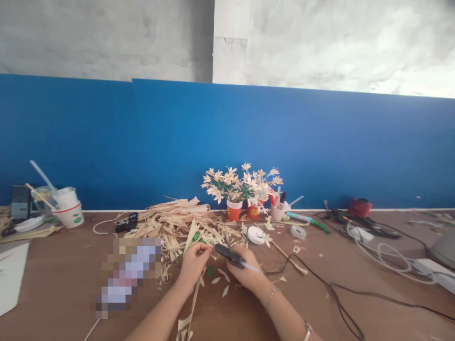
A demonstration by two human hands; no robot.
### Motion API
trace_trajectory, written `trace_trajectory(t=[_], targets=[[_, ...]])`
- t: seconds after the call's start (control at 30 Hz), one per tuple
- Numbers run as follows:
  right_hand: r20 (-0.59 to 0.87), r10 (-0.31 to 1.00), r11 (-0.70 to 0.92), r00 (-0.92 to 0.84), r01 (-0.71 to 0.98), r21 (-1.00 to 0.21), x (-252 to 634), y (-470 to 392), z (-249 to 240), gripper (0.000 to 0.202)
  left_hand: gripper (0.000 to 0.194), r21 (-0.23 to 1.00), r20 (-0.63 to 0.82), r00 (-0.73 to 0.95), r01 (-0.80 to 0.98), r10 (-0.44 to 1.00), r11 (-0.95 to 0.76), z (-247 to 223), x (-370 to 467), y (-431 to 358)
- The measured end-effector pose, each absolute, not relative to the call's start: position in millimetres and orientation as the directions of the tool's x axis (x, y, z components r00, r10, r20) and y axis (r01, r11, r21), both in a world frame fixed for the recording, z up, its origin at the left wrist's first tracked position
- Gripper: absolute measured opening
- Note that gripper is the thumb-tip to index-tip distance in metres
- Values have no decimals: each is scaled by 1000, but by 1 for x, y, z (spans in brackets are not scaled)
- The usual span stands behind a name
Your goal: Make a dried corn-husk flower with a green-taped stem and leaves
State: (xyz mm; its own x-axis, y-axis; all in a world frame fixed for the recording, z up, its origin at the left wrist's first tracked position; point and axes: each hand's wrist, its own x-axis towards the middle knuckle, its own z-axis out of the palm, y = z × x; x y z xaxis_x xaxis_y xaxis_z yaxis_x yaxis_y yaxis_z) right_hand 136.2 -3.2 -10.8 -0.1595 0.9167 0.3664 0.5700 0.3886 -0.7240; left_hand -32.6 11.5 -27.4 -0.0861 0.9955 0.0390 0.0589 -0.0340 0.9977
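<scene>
My right hand [245, 267] is wrapped round a black glue gun [230, 255] with a clear glue stick at its back end; its front points left. Just left of the gun's tip, my left hand [195, 263] has its thumb and fingertips pinched together, and whatever they hold is too small to make out. Several loose pale petals [225, 291] lie on the brown table [227, 322] between my hands. Behind my left hand spreads a heap of dried husk strips [174, 213]. A long husk strip [194, 303] runs down beside my left wrist.
Pale flowers [231, 182] stand in red cups [233, 210] at the back. Near them are a white tape roll [256, 234] and a clear roll [298, 232]. Black cables [320, 279] and a white power strip [435, 272] lie right. A white cup [70, 215] stands far left.
</scene>
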Motion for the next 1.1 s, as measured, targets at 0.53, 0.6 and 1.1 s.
trace_trajectory(t=[0.53, 0.6, 1.1], targets=[[371, 916, 387, -152, 578, -719, 137, -3, -11, 9, 22, 997, 48, -90, 65, 995, -42, -25, -32, 10], [358, 921, 377, -155, 584, -719, 137, -2, -11, 8, 23, 997, 56, -91, 65, 994, -50, -25, -32, 10], [319, 933, 350, -167, 621, -701, 138, -1, -15, 7, 20, 995, 86, -91, 65, 992, -80, -21, -33, 8]])
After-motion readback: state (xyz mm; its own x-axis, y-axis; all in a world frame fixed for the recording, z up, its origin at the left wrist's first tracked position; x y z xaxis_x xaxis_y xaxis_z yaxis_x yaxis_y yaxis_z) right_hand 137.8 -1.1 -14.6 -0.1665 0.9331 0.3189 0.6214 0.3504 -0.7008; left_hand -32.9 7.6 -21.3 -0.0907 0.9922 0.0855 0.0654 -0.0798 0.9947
